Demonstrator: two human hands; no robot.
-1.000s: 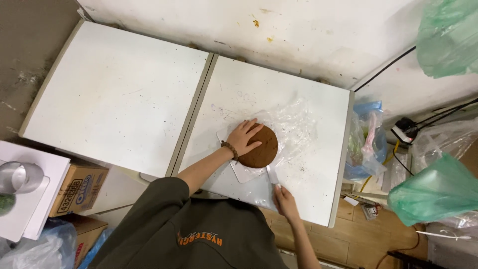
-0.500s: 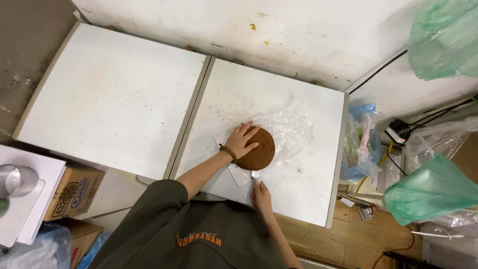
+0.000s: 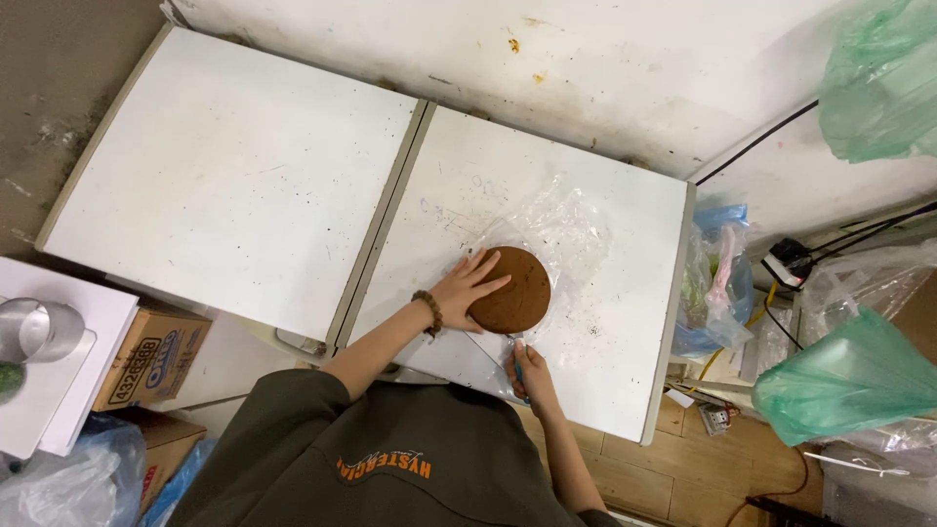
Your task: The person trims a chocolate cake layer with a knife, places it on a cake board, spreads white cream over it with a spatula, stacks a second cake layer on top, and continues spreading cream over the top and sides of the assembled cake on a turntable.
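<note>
A round brown cake layer [image 3: 515, 289] lies on a sheet of clear plastic wrap [image 3: 556, 229] on the right-hand white table [image 3: 625, 322]. My left hand [image 3: 467, 286] rests flat on the cake's left side, with a bead bracelet on the wrist. My right hand [image 3: 530, 375] is closed around the handle of a knife [image 3: 514, 348]. Its blade meets the cake's near edge.
A second white table [image 3: 234, 176] adjoins on the left. Cardboard boxes [image 3: 146, 359] and a metal cup [image 3: 39, 330] sit lower left. Green plastic bags [image 3: 859, 376] hang at right, with a blue bag [image 3: 717, 283], cables and a power strip [image 3: 791, 262] beside the table.
My right hand has moved the knife left along the cake's near edge, from its right side to just below it. The left hand stays on the cake.
</note>
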